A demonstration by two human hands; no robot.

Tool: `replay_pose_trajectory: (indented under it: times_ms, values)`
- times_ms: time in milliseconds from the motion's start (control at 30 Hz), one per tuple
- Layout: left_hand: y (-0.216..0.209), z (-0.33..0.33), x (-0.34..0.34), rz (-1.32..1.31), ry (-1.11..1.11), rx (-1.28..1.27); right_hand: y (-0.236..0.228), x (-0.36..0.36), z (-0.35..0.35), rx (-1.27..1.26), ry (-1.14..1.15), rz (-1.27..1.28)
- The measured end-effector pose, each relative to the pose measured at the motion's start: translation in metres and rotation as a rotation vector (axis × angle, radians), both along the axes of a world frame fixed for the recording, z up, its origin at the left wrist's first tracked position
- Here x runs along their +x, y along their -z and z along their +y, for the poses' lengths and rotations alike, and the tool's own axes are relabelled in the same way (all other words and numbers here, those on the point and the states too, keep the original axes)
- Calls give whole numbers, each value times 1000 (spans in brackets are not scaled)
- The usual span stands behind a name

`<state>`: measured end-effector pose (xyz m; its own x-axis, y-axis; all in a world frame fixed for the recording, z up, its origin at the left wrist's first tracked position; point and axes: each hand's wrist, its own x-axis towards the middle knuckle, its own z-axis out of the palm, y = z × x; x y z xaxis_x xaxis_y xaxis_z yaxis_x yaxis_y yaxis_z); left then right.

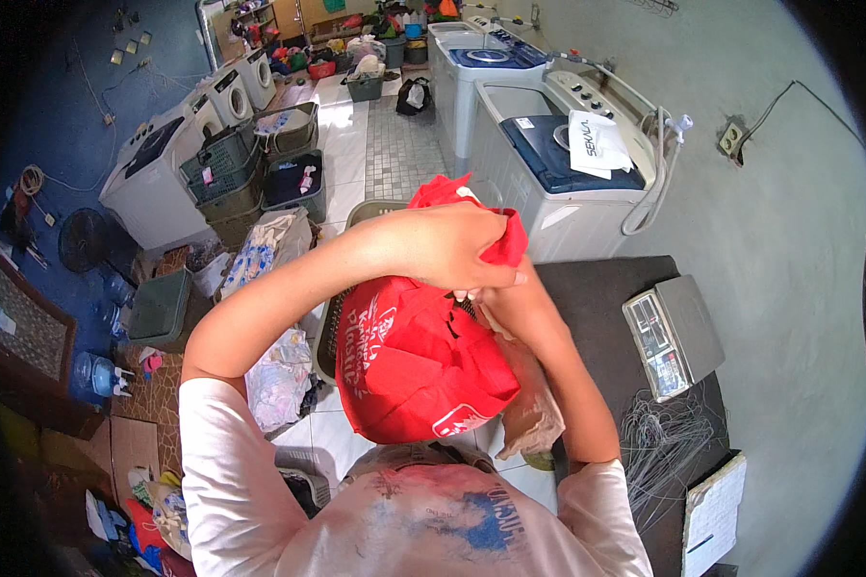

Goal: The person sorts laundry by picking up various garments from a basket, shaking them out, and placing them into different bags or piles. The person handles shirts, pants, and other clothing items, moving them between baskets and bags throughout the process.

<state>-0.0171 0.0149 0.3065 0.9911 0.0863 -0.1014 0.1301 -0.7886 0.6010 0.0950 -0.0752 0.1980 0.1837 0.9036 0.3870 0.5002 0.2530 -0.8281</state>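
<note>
We are gripping the gathered neck of the red bag [414, 361] with our left hand [457, 248], holding it up at chest height; our right hand [486, 293] is mostly hidden, its grip unclear.

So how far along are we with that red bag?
The red bag already looks full and bulging. In hand: the left hand grips the bunched top of the bag, while the right hand is mostly hidden behind the bag, so I cannot tell whether a knot is formed. Left: the bag is held up in front of the chest, not yet set on the dark table by the scale.
</note>
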Motion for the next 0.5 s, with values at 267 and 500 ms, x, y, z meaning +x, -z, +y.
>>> replay_pose_trajectory:
  times_ms: [267, 500]
  values:
    - [21, -2, 4, -219, 21, 157, -15, 14, -24, -55, 77, 243]
    - [85, -12, 16, -442, -78, -7, -34, 52, -41, -323, -18, 665]
